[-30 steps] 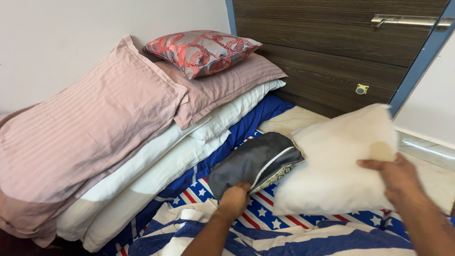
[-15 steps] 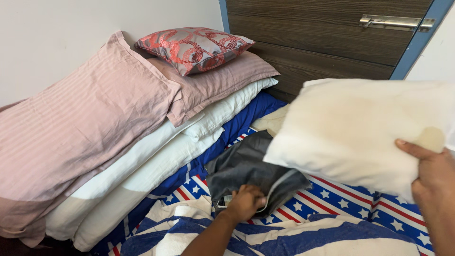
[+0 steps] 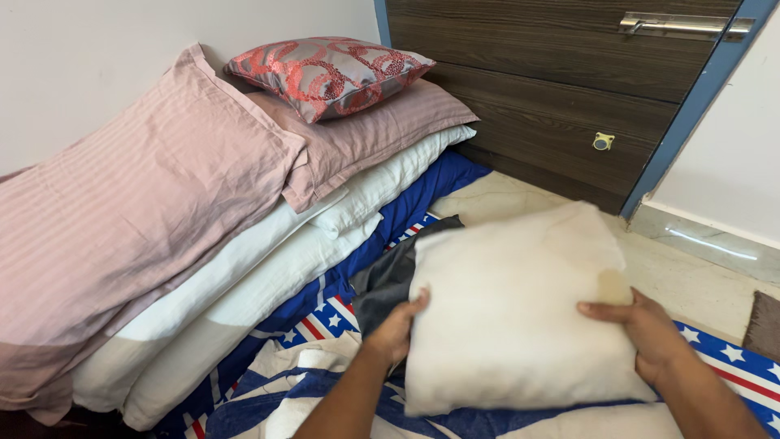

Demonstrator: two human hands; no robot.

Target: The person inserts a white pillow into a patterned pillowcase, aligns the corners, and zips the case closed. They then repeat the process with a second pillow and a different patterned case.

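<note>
A bare cream pillow is held upright in front of me over the bedding. My left hand grips its left edge and my right hand grips its right edge, thumbs on the front face. A dark grey cloth cover lies partly hidden behind the pillow's left side, on a sheet with red stripes and white stars on blue.
A pink striped pillow leans on stacked white bedding at the left. A second pink pillow carries a red patterned cushion. A dark wooden door with a metal handle stands behind. Pale floor lies to the right.
My left hand has let go of the grey cover and taken the pillow's left edge. The pillow has come down and in front of me, now held by both hands.
</note>
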